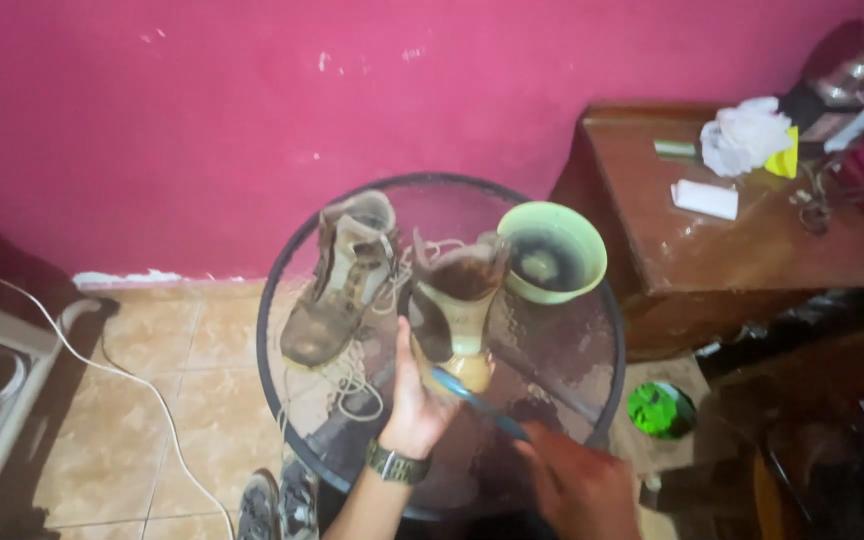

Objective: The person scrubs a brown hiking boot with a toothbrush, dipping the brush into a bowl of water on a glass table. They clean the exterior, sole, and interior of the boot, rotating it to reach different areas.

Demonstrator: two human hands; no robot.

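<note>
Boot being held upright above round glass table, left hand gripping its heel; right hand clenching blue brush at the toe. Possibly tipping green bowl just beside, or slipping onto glass.

Tan boots (muddy), pale-green bowl — seemingly blue brush.

White flat packet, small green packet on brown cabinet.
</note>
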